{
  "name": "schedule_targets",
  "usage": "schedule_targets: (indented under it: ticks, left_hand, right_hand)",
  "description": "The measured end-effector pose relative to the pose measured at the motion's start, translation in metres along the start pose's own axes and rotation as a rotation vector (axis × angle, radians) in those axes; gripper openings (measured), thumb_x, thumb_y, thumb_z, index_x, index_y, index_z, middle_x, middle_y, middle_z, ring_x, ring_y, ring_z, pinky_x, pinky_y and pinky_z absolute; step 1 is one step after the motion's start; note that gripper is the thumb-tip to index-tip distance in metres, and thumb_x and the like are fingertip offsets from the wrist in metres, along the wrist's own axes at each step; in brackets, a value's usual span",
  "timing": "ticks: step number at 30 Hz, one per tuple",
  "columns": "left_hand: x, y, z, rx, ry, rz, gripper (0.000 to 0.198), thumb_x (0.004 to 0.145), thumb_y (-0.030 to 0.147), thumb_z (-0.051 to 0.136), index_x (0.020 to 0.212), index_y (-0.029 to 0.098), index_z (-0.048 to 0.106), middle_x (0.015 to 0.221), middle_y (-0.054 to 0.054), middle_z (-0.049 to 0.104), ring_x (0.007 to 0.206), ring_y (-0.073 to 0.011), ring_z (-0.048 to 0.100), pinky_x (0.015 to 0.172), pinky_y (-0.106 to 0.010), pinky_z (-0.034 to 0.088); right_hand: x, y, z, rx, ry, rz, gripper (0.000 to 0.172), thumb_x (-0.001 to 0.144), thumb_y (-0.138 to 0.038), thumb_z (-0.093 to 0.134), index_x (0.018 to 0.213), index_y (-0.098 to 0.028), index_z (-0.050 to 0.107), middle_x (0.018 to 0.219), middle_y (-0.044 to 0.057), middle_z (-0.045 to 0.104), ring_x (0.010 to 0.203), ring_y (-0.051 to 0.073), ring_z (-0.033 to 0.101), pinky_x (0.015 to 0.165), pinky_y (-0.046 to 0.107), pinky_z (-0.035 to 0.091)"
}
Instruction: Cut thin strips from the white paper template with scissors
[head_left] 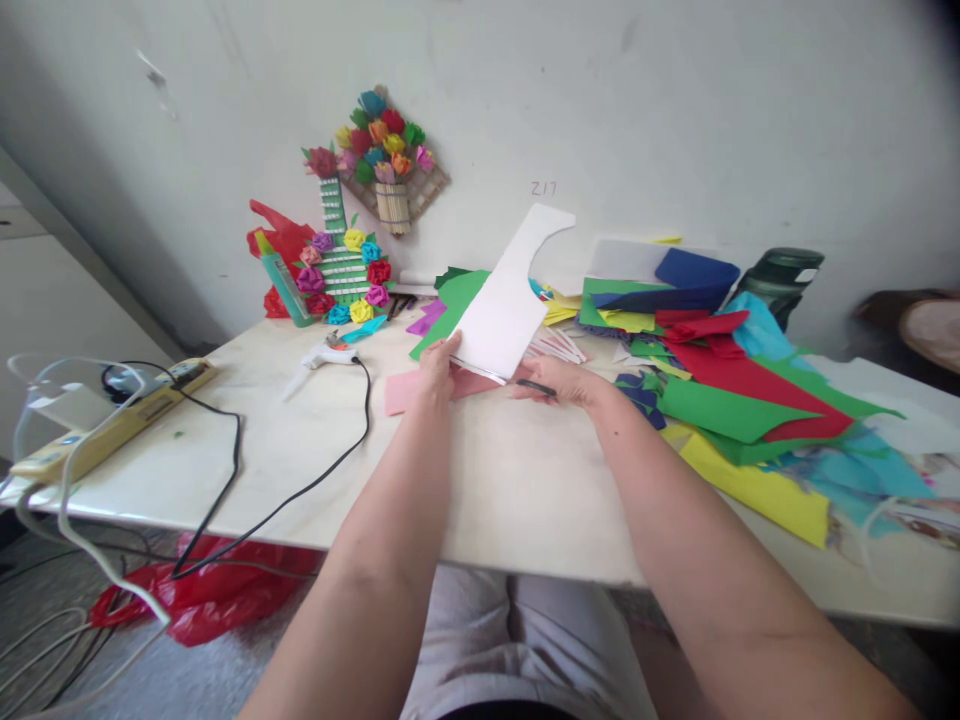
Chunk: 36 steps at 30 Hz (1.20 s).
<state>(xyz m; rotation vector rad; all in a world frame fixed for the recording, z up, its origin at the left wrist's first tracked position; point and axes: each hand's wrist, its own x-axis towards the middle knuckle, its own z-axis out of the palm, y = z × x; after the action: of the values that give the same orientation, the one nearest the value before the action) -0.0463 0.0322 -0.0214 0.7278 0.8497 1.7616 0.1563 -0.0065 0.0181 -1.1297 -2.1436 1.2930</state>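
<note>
My left hand (436, 362) grips the lower left corner of a white sheet of stiff board or foam (501, 300), thumb on top. The sheet is tilted up and has a curved cut-out on its right side. My right hand (561, 382) is closed around the dark handle of what look like scissors (537, 387), at the sheet's lower right edge. Their blades are mostly hidden. Beneath the hands lies a pink strip (401, 392). Behind the sheet are a green sheet (459, 300) and some thin white-and-pink strips (559, 345).
A glue gun (326, 355) with a black cord lies left, near a power strip (112, 420). Paper-flower crafts (346, 265) and a glue bottle (283, 285) stand by the wall. Coloured sheets (750, 400) are piled right, before a dark green bottle (780, 280).
</note>
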Motion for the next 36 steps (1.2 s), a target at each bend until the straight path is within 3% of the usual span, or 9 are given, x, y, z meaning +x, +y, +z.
schedule_targets:
  ticks: [14,20,24,36]
  left_hand:
    - [-0.004,0.004,0.002,-0.052,-0.039,-0.026,0.03,0.052,0.027,0.08,0.068,0.012,0.061,0.069,-0.005,0.065,0.064,-0.0165,0.061,0.062,-0.028,0.05]
    - [-0.004,0.004,0.003,-0.039,-0.004,-0.046,0.028,0.055,0.028,0.078,0.072,0.012,0.063,0.073,-0.007,0.066,0.069,-0.0187,0.062,0.065,-0.031,0.05]
    - [-0.004,0.004,0.002,-0.025,-0.01,-0.025,0.026,0.056,0.028,0.078,0.07,0.013,0.062,0.072,-0.006,0.065,0.072,-0.0194,0.062,0.067,-0.03,0.05]
    - [0.004,-0.005,-0.002,0.013,0.02,0.039,0.028,0.053,0.03,0.08,0.062,0.015,0.059,0.06,-0.002,0.06,0.057,-0.0142,0.057,0.058,-0.027,0.047]
  right_hand:
    - [-0.005,-0.005,-0.001,0.017,-0.023,-0.017,0.038,0.063,-0.038,0.072,0.091,-0.015,0.057,0.051,-0.006,0.049,0.037,0.003,0.034,0.034,0.016,0.024]
    - [-0.004,-0.003,-0.002,0.052,-0.033,-0.015,0.039,0.065,-0.04,0.072,0.089,-0.015,0.056,0.06,-0.003,0.058,0.037,0.002,0.035,0.034,0.016,0.024]
    - [-0.002,0.0,-0.002,0.039,-0.029,-0.014,0.037,0.064,-0.038,0.072,0.088,-0.016,0.055,0.055,-0.006,0.053,0.036,0.002,0.035,0.033,0.016,0.025]
    - [0.002,0.004,-0.001,-0.03,0.016,0.06,0.037,0.063,-0.034,0.074,0.087,-0.017,0.052,0.044,-0.008,0.049,0.034,0.005,0.039,0.032,0.015,0.029]
